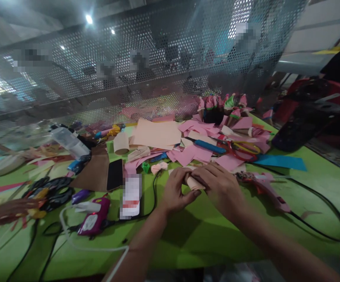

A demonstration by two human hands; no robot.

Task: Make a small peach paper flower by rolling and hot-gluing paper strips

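A small rolled piece of peach paper (194, 183) is held between my two hands above the green table (187, 243). My left hand (177, 190) has its fingers and thumb wrapped round the roll's left side. From the right, my right hand (217, 186) presses its fingers on the top of the same roll. Just right of my right hand lies a pink glue gun (271, 190). Pink paper pieces (192, 154) and blue-handled cutter (209, 146) lie behind my hands.
At left are a phone (115, 175), a magenta power strip (95, 216), black scissors (60, 192) and another person's hand (20, 211). Cables cross the table on both sides. Large peach sheets (157, 134) and paper cones (212, 105) stand near the perforated metal screen (123, 74). A dark bottle (301, 117) is at right.
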